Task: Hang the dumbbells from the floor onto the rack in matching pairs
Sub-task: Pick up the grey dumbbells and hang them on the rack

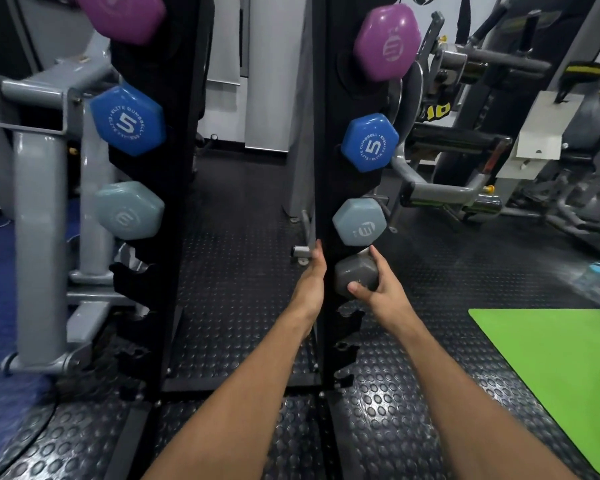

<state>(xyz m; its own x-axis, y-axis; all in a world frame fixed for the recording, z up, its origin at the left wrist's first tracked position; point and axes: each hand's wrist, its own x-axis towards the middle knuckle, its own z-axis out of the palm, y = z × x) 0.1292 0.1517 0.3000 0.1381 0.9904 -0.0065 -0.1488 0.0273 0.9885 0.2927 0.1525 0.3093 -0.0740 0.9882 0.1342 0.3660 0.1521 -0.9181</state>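
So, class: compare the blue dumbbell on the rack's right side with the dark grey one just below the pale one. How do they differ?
The blue dumbbell shows a white 5 on its end; the dark grey dumbbell shows no number here. The blue dumbbell hangs untouched, while the right hand holds the dark grey dumbbell in its grip. The blue one sits higher on the rack. Both have hexagonal ends.

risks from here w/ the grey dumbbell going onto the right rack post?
1. The right hand grips the dark grey dumbbell by its head only, with fingertips; it could slip before seating in its slot.
2. It sits tight under the light grey dumbbell; lifting could knock that one.
3. The left hand lies flat against the rack post beside the slot; the fingers could get pinched.
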